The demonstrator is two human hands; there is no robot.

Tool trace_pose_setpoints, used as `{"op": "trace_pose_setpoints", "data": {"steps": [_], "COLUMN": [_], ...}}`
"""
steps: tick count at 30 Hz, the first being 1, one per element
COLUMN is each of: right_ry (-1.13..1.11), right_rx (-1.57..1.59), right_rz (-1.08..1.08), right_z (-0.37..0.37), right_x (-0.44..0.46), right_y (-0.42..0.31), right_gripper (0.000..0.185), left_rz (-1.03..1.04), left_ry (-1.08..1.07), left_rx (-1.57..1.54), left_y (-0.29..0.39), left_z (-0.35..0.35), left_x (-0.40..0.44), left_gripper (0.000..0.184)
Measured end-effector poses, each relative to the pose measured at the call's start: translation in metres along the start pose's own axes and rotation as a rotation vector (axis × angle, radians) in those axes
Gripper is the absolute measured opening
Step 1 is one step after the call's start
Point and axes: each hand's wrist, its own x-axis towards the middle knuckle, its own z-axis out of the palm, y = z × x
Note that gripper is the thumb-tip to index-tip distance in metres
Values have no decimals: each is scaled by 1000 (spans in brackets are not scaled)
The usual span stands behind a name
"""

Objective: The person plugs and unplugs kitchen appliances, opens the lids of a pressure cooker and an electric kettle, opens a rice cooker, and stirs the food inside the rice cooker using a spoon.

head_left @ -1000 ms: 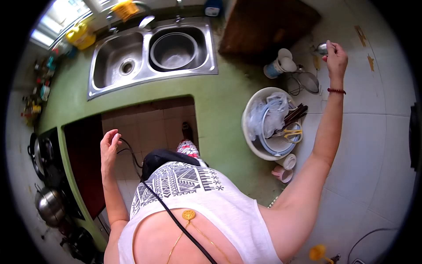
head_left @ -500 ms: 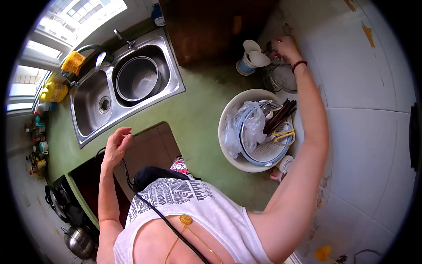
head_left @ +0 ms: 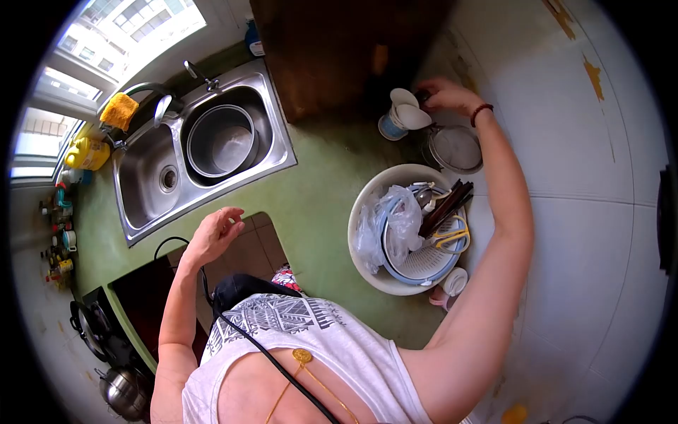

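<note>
My right hand [head_left: 450, 96] reaches to the back right corner, just right of a white and blue cup [head_left: 393, 126] with pale spoon-like pieces [head_left: 412, 116] in it. Its fingers are bent round a small dark thing that I cannot make out. Below that hand is a round mesh strainer [head_left: 455, 149]. My left hand [head_left: 217, 234] hangs over the counter's cut-out edge, fingers loosely curled and apart, holding nothing. A white basin [head_left: 357, 205] on the green counter holds a plastic bag [head_left: 402, 226], yellow-handled scissors [head_left: 452, 235] and dark chopsticks [head_left: 443, 210].
A double steel sink [head_left: 148, 219] with a metal pot [head_left: 221, 140] in its right bowl stands at the left. A dark wooden board [head_left: 332, 56] leans at the back. Near the window are a yellow bottle [head_left: 86, 154] and an orange sponge [head_left: 119, 111]. A black cable crosses my shirt.
The view has swung right. My right hand came from the wall, where it held a shiny metal utensil, to beside the cup. My left hand has moved up and right.
</note>
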Motion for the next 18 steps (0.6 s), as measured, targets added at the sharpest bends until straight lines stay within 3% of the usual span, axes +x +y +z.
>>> {"op": "trace_pose_setpoints", "data": {"steps": [3, 5, 6, 7, 9, 13, 14, 16, 18], "right_ry": [-41, 80, 54, 51, 43, 85, 84, 147, 43], "right_rx": [58, -473, -594, -597, -962, -1107, -1112, -660, -345], "right_rz": [-214, -96, -90, -96, -95, -135, -141, -104, -15], "right_z": [-4, 0, 3, 4, 11, 21, 16, -1, -30], "right_x": [17, 12, 15, 17, 9, 8, 7, -1, -10], "right_y": [21, 16, 14, 12, 6, 0, -1, -13, -34], "right_gripper": [54, 46, 34, 34, 25, 25, 25, 30, 27], "left_rz": [-42, -51, -55, -59, -106, -150, -140, -136, -164], "left_ry": [31, 55, 70, 77, 78, 115, 121, 133, 126], "left_rx": [-20, -36, -51, -53, -79, -110, -96, -86, -106], "left_y": [-11, -17, -20, -22, -25, -28, -27, -28, -28], "left_z": [-3, -4, -5, -5, -6, -4, -4, -5, -5], "left_x": [-9, -15, -19, -22, -27, -38, -39, -45, -49], "left_gripper": [24, 24, 24, 24, 25, 25, 25, 26, 26]}}
